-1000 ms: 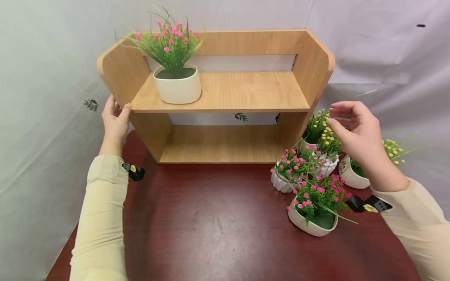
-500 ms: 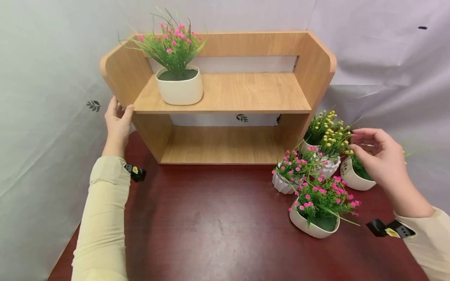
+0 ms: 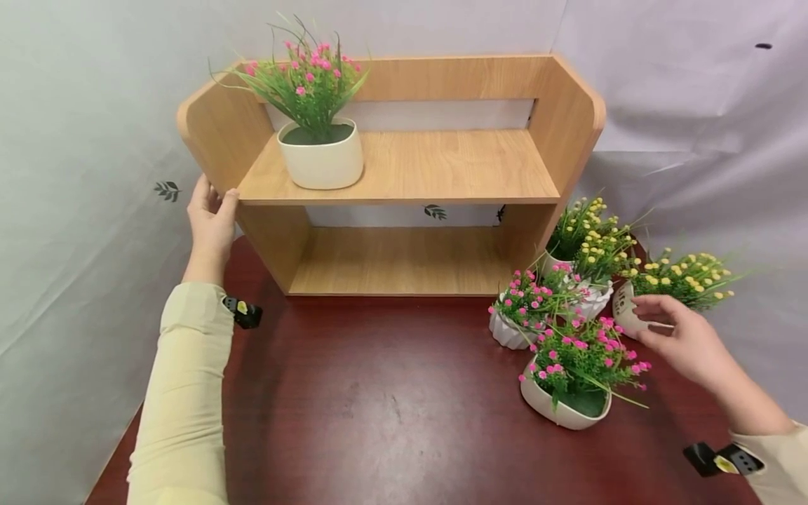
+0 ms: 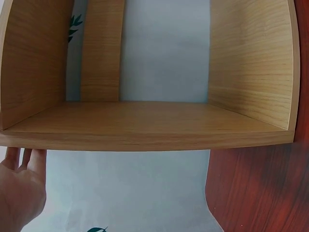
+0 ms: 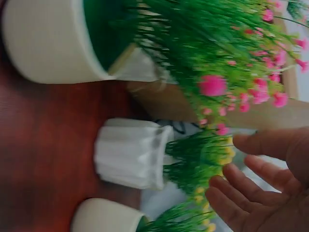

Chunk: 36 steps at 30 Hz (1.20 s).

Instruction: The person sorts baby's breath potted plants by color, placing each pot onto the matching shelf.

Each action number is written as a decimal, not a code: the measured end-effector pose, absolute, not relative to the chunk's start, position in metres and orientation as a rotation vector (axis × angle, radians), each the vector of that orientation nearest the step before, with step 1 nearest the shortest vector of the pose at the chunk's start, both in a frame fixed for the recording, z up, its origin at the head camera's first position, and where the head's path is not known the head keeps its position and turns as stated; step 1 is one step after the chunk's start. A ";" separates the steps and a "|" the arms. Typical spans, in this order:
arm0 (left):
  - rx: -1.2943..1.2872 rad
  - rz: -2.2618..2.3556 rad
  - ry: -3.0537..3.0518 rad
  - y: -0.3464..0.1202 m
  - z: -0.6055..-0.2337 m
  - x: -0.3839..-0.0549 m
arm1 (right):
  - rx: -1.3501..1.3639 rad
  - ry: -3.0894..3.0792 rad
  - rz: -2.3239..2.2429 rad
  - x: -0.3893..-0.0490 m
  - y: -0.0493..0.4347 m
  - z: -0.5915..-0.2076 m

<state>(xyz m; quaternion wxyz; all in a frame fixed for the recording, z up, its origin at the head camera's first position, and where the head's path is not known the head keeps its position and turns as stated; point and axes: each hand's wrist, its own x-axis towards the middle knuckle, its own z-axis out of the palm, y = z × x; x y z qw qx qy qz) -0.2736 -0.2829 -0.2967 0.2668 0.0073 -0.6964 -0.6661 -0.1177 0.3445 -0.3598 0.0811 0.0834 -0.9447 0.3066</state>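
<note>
My left hand [image 3: 211, 221] touches the outer side of the wooden shelf unit [image 3: 410, 272], thumb near its front edge and fingers partly hidden behind the panel. In the left wrist view straight fingers [image 4: 36, 162] meet the side board. My right hand [image 3: 688, 344] hovers by the white lettered pot [image 3: 625, 313] of yellow flowers [image 3: 684, 273], its fingers apart and holding nothing. Closer to me sits an oval white pot [image 3: 562, 414] of pink flowers. A fluted white pot [image 3: 510, 332] with pink flowers stands just behind it; another fluted pot [image 3: 592, 303] bears yellow flowers.
On the upper shelf, at the left, stands an oval white pot [image 3: 325, 165] with pink flowers and long grass. One more potted plant [image 3: 567, 235] is tucked by the unit's right side. A dark red table [image 3: 379, 421] carries the unit, with pale cloth [image 3: 701, 119] behind.
My right hand has moved down and to the right, from above the yellow flowers to beside the lettered pot, now uncovering those flowers. My left hand stays at the shelf's side.
</note>
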 end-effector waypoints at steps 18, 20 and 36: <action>0.033 -1.774 -1.879 -0.289 -0.301 -0.279 | 0.595 -2.982 1.323 -0.095 0.336 -0.407; 0.035 -1.776 -1.878 -0.289 -0.301 -0.279 | 0.617 -2.998 1.213 -0.093 0.333 -0.409; 0.015 -1.790 -1.839 -0.288 -0.306 -0.284 | 0.528 -3.063 1.115 -0.076 0.320 -0.437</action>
